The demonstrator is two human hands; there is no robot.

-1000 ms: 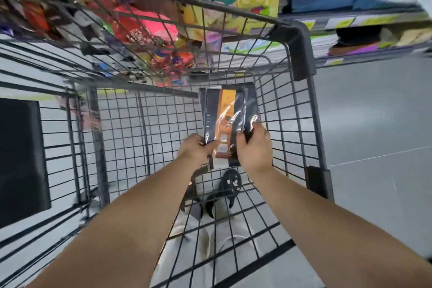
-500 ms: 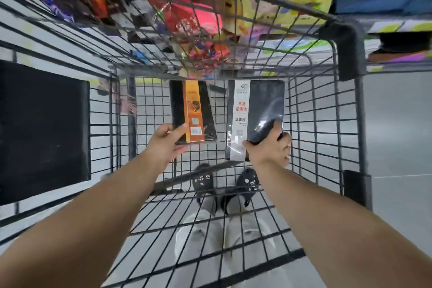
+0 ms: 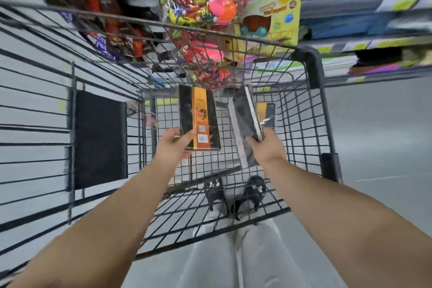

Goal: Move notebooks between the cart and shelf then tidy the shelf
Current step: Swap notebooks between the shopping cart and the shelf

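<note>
Both my arms reach down into a black wire cart (image 3: pixel 308 65). My left hand (image 3: pixel 174 144) grips the bottom corner of a black notebook with an orange stripe (image 3: pixel 198 119), held face up above the cart floor. My right hand (image 3: pixel 268 147) grips a black wrapped notebook (image 3: pixel 245 114), tilted so its white page edge shows. Behind it, another black and orange notebook (image 3: pixel 265 114) leans near the cart's right wall. A shelf (image 3: pixel 374 42) with stacked stationery runs along the upper right.
Bags of bright sweets and snacks (image 3: pixel 201 18) hang or lie beyond the cart's far rim. A black panel (image 3: pixel 100 140) sits on the cart's left wall. Grey floor (image 3: pixel 385 135) lies to the right. My shoes (image 3: pixel 233 192) show through the cart floor.
My left hand has taken hold of the orange-striped notebook, which it was only touching. My right hand has turned the black notebook onto its edge, uncovering another notebook behind it.
</note>
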